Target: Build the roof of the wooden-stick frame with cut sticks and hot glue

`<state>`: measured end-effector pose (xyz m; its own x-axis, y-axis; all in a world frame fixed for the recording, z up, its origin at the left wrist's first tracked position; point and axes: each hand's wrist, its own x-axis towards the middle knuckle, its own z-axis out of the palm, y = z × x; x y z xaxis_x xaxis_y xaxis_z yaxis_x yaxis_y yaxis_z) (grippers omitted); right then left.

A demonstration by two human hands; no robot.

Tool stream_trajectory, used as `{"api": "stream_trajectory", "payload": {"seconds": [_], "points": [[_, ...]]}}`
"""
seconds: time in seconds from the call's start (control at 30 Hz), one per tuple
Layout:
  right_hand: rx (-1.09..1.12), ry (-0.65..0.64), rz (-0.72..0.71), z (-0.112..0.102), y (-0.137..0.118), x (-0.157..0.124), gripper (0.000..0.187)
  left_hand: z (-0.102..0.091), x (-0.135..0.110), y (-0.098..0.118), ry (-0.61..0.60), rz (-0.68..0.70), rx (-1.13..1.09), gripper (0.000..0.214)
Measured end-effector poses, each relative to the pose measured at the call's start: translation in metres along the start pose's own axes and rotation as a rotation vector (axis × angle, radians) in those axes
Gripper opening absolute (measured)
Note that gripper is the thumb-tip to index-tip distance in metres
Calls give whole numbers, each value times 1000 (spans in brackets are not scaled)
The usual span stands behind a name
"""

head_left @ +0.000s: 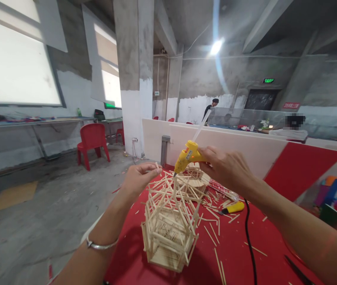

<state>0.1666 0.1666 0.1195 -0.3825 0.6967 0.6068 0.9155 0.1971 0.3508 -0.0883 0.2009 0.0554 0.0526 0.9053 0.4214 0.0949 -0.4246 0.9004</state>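
Forearms fill the foreground as I watch from my remote seat: the left hand [138, 178], a silver bracelet [99, 245] on its wrist, is raised at centre left, fingers pinched on what appears to be a single thin stick [158, 168], though it is small in this view. Opposite it, the right hand [226, 168] has its fingers clenched around a yellow glue gun [187, 156]. The gun's long axis slopes down and to the left, and its nozzle is at the peak of the stick model [170, 225]. That model stands upright on the red surface [233, 245], between the two hands and below them. The pinched stick hangs just left of the nozzle, near the peak. Loose sticks [212, 231], a yellow cutter [232, 208] and a black cord [250, 237] lie to the model's right.
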Motion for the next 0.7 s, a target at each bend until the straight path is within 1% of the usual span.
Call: {"api": "stream_trajectory", "payload": {"seconds": [0.27, 0.47, 0.7], "points": [[-14, -11, 10, 5, 2, 4, 40, -1, 0, -3, -1, -5, 16, 23], [-22, 21, -8, 10, 4, 4, 36, -1, 0, -2, -3, -1, 10, 22], [5, -3, -18, 10, 2, 5, 32, -1, 1, -2, 9, -8, 30, 21]]}}
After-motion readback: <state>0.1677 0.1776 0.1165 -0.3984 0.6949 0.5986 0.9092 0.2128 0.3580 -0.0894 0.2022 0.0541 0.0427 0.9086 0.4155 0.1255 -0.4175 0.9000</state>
